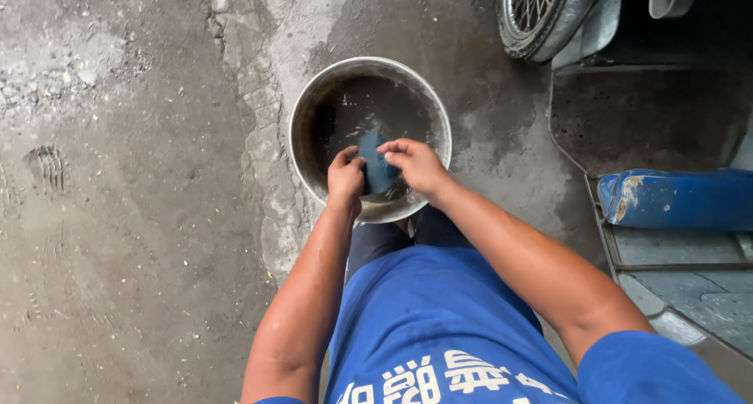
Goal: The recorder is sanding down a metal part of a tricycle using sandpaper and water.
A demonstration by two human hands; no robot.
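Floor (141, 239) was rough grey concrete, cracked, w/ loose grit top left & tread marks at left. Metal basin (307, 110) of dark water stood on it. Spoked wheel (541, 16) rested top right; blue container (674, 200) lay at right, on a step.

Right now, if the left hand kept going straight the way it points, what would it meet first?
The left hand points down into the metal basin. It already touches the blue cloth; past that, probably the dark water, though depth is unclear.
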